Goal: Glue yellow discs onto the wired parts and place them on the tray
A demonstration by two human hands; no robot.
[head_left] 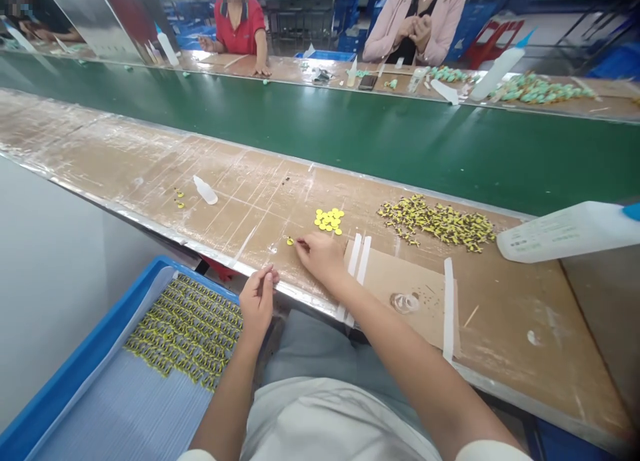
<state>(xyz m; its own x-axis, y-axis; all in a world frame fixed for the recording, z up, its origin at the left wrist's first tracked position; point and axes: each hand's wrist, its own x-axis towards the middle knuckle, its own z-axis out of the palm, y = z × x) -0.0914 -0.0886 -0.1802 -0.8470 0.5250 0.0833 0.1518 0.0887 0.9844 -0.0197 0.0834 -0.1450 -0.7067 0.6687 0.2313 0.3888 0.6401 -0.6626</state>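
My right hand (321, 256) is over the brown worktop, its thumb and fingers pinched together at a small yellow-and-black piece (290, 241). Just beyond it lies a cluster of round yellow discs (329, 220). My left hand (257, 300) is at the table's front edge with its fingers curled and thumb pressed in; whatever it holds, if anything, is hidden. A heap of small yellow-and-black pieces (437, 222) lies to the right of the discs. Two finished-looking yellow pieces (181, 200) sit further left, near a small white squeeze bottle (205, 190).
A blue tray (65, 379) below left holds rows of yellow-and-black pieces. Cardboard (380, 281) is taped down at right, with a small clear cup (404, 303) on it. A large white bottle (565, 231) lies at right. Beyond runs a green conveyor belt (310, 124); people sit across it.
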